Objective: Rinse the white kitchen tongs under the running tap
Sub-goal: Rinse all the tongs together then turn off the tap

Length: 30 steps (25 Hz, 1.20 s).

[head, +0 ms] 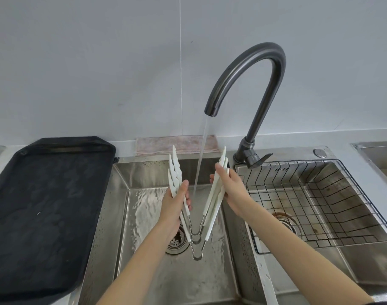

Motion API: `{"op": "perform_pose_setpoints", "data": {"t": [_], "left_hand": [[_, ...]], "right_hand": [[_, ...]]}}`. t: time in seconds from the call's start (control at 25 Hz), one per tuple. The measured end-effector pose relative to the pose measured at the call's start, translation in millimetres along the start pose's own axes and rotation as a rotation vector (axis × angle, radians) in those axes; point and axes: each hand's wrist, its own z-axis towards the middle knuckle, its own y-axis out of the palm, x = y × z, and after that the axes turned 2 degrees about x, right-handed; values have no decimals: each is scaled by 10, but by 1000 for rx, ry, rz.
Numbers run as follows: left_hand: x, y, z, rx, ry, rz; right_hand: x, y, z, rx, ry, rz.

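Note:
Three white kitchen tongs are stacked together and spread into a V over the left sink basin, hinge ends down, tips pointing up. My left hand grips the left arms of the tongs. My right hand grips the right arms. A dark curved tap runs a stream of water down between the spread arms, toward the hinges.
A black tray lies on the counter at the left. A wire rack sits in the right sink basin. A pinkish cloth lies along the wall behind the sink. The drain strainer shows below my left wrist.

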Motion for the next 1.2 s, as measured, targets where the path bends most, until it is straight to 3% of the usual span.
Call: {"op": "perform_pose_setpoints", "data": {"t": [0.28, 0.48, 0.92, 1.2], "left_hand": [[-9, -46, 5, -27, -59, -49], [-51, -98, 4, -18, -100, -94], [-39, -131, 38, -27, -123, -131], [-39, -180, 2, -15, -103, -164]], "right_hand": [[-52, -731, 32, 388, -119, -65], [-215, -835, 118, 377, -283, -136], [-302, -841, 364, 430, -281, 6], [-451, -837, 414, 424, -248, -87]]}}
